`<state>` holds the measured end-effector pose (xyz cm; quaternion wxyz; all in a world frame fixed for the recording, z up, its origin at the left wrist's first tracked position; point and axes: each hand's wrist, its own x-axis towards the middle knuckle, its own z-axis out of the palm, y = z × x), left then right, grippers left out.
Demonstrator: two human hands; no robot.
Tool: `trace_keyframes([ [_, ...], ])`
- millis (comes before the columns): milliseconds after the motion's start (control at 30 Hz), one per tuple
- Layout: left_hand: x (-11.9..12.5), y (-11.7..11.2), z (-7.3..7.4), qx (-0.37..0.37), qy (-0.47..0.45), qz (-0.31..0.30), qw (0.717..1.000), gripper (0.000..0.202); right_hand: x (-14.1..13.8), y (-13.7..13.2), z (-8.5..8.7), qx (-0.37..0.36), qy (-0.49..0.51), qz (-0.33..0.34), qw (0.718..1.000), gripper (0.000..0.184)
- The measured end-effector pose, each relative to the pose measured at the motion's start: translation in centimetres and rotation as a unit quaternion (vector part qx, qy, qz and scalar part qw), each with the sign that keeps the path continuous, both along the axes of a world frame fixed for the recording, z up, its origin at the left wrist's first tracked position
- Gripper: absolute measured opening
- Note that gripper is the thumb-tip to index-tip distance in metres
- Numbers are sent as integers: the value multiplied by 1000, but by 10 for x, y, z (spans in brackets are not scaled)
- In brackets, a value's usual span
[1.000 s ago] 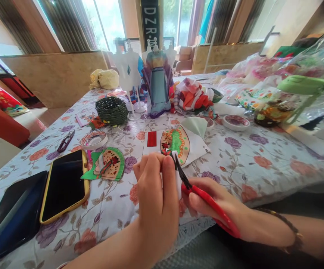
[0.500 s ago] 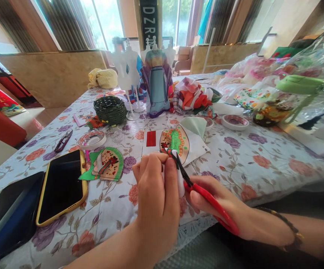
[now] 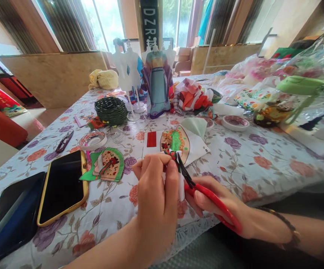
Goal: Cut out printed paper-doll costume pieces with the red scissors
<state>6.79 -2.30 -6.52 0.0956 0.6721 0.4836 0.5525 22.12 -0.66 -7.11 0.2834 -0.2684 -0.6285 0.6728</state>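
In the head view, pinches the piece point(image 3: 172, 154) between the thumb and fingers of the left hand point(image 3: 156, 194), tightly closed, with a red and green patterned end poking out above and a white part hanging on the right. Holds the scissors point(image 3: 211, 195) in the right hand point(image 3: 229, 198), closed about the red handles, with the black blades pointing up and away, narrowly set, beside the left thumb. Cannot tell contact from a slight gap between blades and piece. Wears a dark bracelet point(image 3: 289, 226) on the right wrist. Has the piece up in front of the body, over the near side of the flowered table point(image 3: 246, 173). Shows a printed sheet point(image 3: 195, 144) just beyond the piece, and a green-edged cutout point(image 3: 110, 164) to the left of the left hand. Places a yellow-cased phone point(image 3: 62, 186) near the cutout, next to a dark slab point(image 3: 16, 213). Shows farther back, from left to right, snips point(image 3: 64, 142), a tape roll point(image 3: 102, 144), a basket point(image 3: 111, 112), a dressed figure point(image 3: 158, 89) and a cloth heap point(image 3: 194, 99).
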Motion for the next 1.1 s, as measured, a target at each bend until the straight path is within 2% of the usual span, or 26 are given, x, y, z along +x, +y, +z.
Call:
trace_keyframes([
  [300,2,0,-2,-6,-21,-18,1000,20,1,-1,1,18,-20,-8,1000,53],
  [500,1,1,-3,-19,-43,-34,998,21,3,0,0,13,-26,11,1000,56],
  [1100,2,1,-3,-16,-42,-31,998,21,7,-1,-9,35,-35,30,998,58],
])
